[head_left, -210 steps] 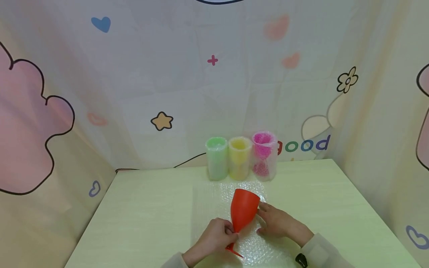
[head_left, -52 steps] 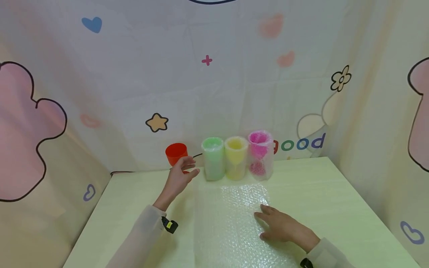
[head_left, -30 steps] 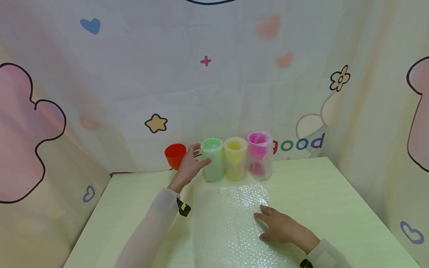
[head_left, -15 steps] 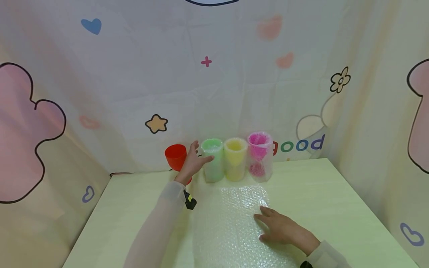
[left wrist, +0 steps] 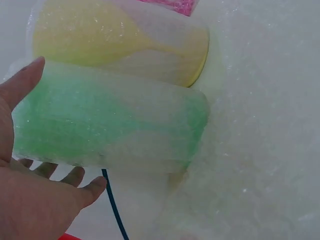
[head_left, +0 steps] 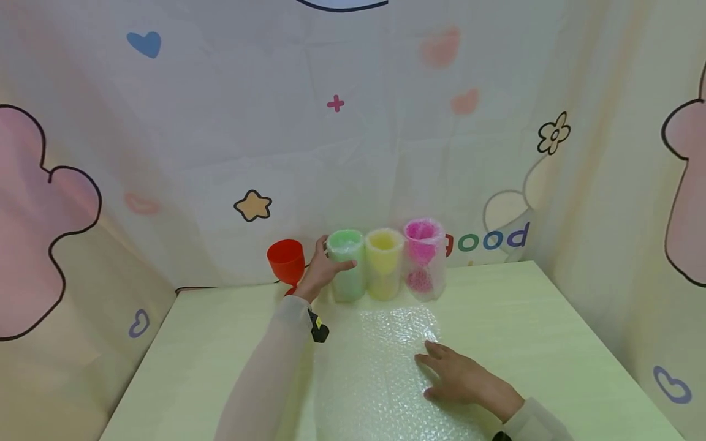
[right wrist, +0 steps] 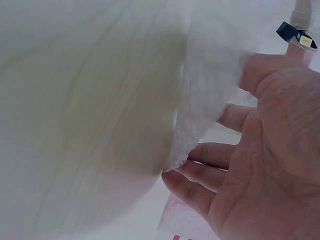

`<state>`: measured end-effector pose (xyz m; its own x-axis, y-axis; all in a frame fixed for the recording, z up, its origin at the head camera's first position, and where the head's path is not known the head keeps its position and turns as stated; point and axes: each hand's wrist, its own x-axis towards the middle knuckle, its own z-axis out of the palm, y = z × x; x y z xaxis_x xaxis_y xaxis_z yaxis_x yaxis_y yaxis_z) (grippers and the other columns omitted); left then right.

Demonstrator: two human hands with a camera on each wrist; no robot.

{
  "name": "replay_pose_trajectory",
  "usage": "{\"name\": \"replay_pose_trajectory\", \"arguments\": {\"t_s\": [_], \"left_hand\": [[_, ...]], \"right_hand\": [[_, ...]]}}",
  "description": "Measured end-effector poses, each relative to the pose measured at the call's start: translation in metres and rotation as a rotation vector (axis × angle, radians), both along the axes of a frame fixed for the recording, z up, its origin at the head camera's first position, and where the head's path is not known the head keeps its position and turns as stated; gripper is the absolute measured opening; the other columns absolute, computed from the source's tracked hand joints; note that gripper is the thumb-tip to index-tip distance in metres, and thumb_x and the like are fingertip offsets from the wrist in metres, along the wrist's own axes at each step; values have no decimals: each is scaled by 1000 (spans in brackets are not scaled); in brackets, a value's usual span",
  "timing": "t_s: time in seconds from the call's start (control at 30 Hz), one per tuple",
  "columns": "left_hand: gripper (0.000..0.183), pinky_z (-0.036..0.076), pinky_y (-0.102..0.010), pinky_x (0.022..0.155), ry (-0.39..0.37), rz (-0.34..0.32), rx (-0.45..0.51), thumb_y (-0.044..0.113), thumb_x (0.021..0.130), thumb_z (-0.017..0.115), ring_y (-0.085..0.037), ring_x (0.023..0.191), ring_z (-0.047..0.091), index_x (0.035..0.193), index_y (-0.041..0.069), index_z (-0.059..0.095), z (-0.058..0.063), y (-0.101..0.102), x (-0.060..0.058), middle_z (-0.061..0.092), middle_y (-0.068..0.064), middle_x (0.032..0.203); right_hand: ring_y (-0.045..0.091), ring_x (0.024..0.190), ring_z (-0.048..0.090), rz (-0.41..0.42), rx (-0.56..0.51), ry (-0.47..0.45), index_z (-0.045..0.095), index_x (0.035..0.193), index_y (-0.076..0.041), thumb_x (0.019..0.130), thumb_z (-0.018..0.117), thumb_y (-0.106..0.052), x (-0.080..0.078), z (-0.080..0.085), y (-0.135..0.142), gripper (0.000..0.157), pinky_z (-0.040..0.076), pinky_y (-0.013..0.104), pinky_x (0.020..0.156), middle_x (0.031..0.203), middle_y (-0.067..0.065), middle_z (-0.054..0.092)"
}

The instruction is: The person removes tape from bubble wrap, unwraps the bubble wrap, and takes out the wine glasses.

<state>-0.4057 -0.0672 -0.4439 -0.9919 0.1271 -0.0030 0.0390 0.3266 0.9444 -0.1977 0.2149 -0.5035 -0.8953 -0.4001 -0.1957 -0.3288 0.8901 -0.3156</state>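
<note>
At the back of the table, a green goblet wrapped in bubble wrap point(head_left: 350, 283) stands upright. My left hand point(head_left: 322, 271) is at its left side, thumb across the front and fingers reaching behind. In the left wrist view the green goblet point(left wrist: 110, 120) lies between thumb and spread fingertips. Left of that hand stands a bare red goblet point(head_left: 285, 262), its foot partly hidden by the wrist. My right hand point(head_left: 455, 375), fingers spread, rests at the right edge of a flat bubble wrap sheet point(head_left: 366, 367); the right wrist view shows its fingertips along the sheet's edge point(right wrist: 200, 95).
Close to the green goblet's right stand a wrapped yellow goblet point(head_left: 384, 278) and a wrapped pink goblet point(head_left: 425, 260). A printed curtain point(head_left: 364, 153) hangs right behind the table point(head_left: 187, 343) and at both sides.
The red goblet, earlier held over the sheet, now stands at the back left. My left hand has let go of it and moved right to the green goblet. The right hand stays on the sheet.
</note>
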Motion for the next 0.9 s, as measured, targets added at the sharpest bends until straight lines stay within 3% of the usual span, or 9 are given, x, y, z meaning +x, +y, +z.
{"name": "replay_pose_trajectory", "arguments": {"t_s": [0.2,0.47,0.9], "left_hand": [[107,33,-52,109,-19,-3,36,38,67,82,-28,131,36,145,28,11,-9,5,-7,33,-4,145],[96,34,-52,108,7,35,51,42,69,79,-27,128,40,141,28,17,-13,7,-3,39,-1,139],[98,41,-49,103,87,72,9,48,68,78,-26,124,44,142,26,17,20,5,11,42,-4,137]], "right_hand": [[33,138,33,17,18,26,45,138,-19,79,69,-43,0,1,0,68,37,52,106,151,11,32],[34,138,33,21,11,14,45,138,-18,79,69,-42,0,1,-1,68,37,53,106,151,13,32],[33,139,31,-12,-12,-34,46,138,-21,79,69,-43,0,2,-1,68,35,54,106,152,9,31]]}}
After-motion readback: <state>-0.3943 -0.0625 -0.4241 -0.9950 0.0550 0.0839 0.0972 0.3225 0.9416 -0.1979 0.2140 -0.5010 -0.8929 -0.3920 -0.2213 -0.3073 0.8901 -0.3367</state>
